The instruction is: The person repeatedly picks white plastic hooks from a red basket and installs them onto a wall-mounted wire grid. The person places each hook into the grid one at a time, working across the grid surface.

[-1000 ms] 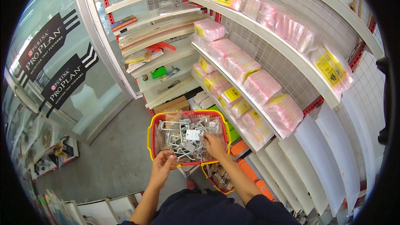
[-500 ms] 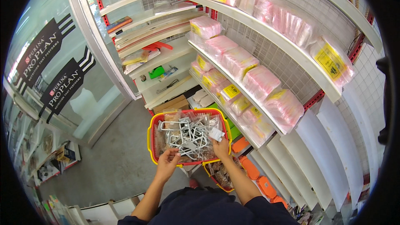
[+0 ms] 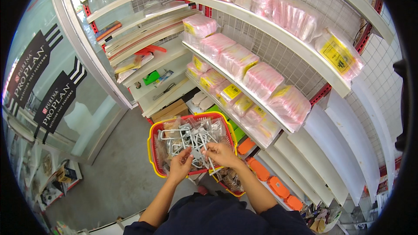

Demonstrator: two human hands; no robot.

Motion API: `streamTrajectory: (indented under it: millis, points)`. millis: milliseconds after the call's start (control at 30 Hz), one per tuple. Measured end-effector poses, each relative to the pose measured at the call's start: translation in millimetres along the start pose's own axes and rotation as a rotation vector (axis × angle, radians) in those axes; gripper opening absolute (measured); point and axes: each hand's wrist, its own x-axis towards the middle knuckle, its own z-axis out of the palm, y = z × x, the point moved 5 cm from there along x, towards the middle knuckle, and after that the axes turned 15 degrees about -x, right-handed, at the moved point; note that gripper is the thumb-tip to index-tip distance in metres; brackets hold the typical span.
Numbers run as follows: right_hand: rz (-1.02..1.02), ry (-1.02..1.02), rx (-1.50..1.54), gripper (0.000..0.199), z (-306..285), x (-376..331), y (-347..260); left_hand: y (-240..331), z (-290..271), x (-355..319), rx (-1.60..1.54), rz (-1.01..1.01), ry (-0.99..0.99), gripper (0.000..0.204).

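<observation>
Shelves (image 3: 285,35): white metal, long flat boards, ranged across the upper and right parts of the frame and backed by wire mesh (image 3: 237,28) in a square grid. Glass door (image 3: 98,87): smooth sheet, framed in pale metal, marked with black striped panels, seen at left. Floor (image 3: 113,156): grey, hard, left of lower centre. Bag packs (image 3: 263,78): thin glossy film, pink and clear, soft rounded blocks, some yellow-labelled, stacked in rows on the right-hand boards. Red basket (image 3: 152,150): oblong plastic, edged in yellow, placed below centre. Second basket (image 3: 233,193): yellow-rimmed, partly hidden beneath the first, filled with brown packets (image 3: 230,177). Orange boxes (image 3: 278,186): plastic, round-cornered, lined up right of lower centre. Metal hooks (image 3: 198,139): silvery bent rods, heaped in a tangle inside the red basket. Right hand (image 3: 220,153): fingers closed on a held hook (image 3: 212,165), its straight bars slanted toward the near rim. Left hand (image 3: 181,164): fingers curled over the heap's near edge; whether anything is gripped cannot be told.
</observation>
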Motion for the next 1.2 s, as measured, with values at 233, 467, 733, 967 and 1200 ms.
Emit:
streamTrajectory:
  millis: [233, 467, 733, 967, 1200]
  points:
    - [0.089, -0.254, 0.186, 0.019, 17.2, 2.0, -5.8, -8.7, 2.6, -4.6, -0.26, -0.285, -0.042, 0.026]
    - [0.122, -0.215, 0.217, 0.024, 24.7, 6.1, -9.7, 8.2, 0.9, -10.3, -0.475, -0.464, 0.017, 0.014]
    - [-0.16, -0.069, 0.184, 0.088, 19.5, -14.5, -8.6, 7.2, -0.6, 4.9, -0.597, -0.499, 0.154, 0.011]
    - [-0.239, 0.67, 0.076, 0.051, 14.1, -24.6, -20.7, 21.2, 42.8, 24.1, -0.615, -0.404, -0.06, 0.015]
    - [-0.003, 0.827, 0.245, 0.031, -31.7, -58.6, -3.2, 13.3, 35.5, 67.1, 0.52, 0.05, -0.282, 0.04]
